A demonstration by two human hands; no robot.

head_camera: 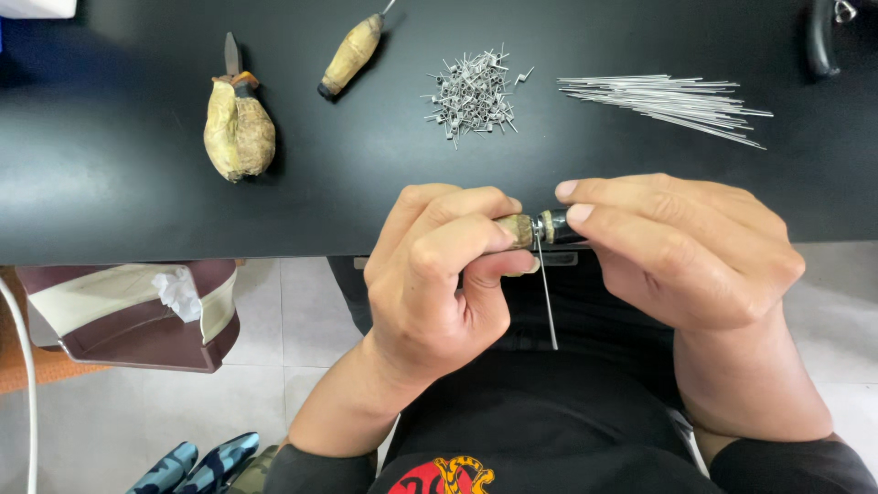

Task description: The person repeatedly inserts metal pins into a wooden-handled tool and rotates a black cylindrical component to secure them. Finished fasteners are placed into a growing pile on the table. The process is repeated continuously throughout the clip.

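Observation:
My left hand grips the tape-wrapped handle of a small tool at the black table's near edge. My right hand pinches the tool's dark metal end from the right. A thin straight wire hangs down from the tool between my hands. Further back on the table lie a pile of small bent wire pieces and a bundle of long straight wires.
A tape-wrapped bladed tool and a second wrapped-handle tool lie at the back left of the black table. Below the table's left side stands a maroon bin with tissue. A dark curved object sits top right.

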